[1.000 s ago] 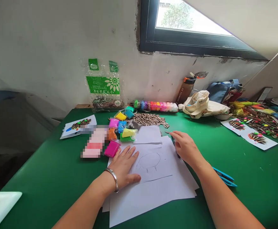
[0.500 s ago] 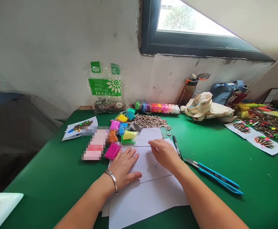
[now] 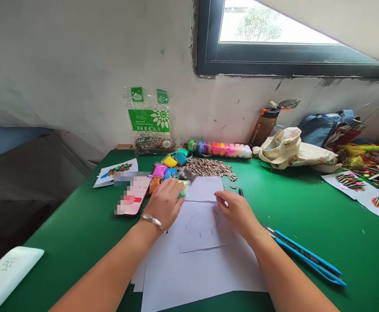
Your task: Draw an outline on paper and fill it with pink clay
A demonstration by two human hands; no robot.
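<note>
My left hand [image 3: 166, 201], with a silver bangle at the wrist, lies over the bagged modelling clay packets, fingers stretched forward near a pale yellow packet [image 3: 183, 187]. It covers the magenta packet. To the right, my right hand [image 3: 238, 210] rests by the paper's upper right edge, fingers curled together; whatever is in them, if anything, is hidden. Between the hands lies a small white sheet [image 3: 205, 240] with a pencilled oval and short leg strokes, on top of larger white paper [image 3: 195, 277]. Another blank sheet [image 3: 205, 188] lies just beyond it.
Sunflower seeds [image 3: 208, 167] are heaped behind the papers, near a seed bag [image 3: 152, 125] and a row of coloured clay [image 3: 221, 149]. A blue utility knife [image 3: 309, 255] and a pen [image 3: 241, 191] lie at right. A phone [image 3: 137, 195] and seed-decorated cards [image 3: 116, 172] are at left.
My left hand has lifted off the drawing sheet and moved up and left onto the clay packets, uncovering the oval. My right hand stays curled near the sheet's edge. The view has shifted slightly.
</note>
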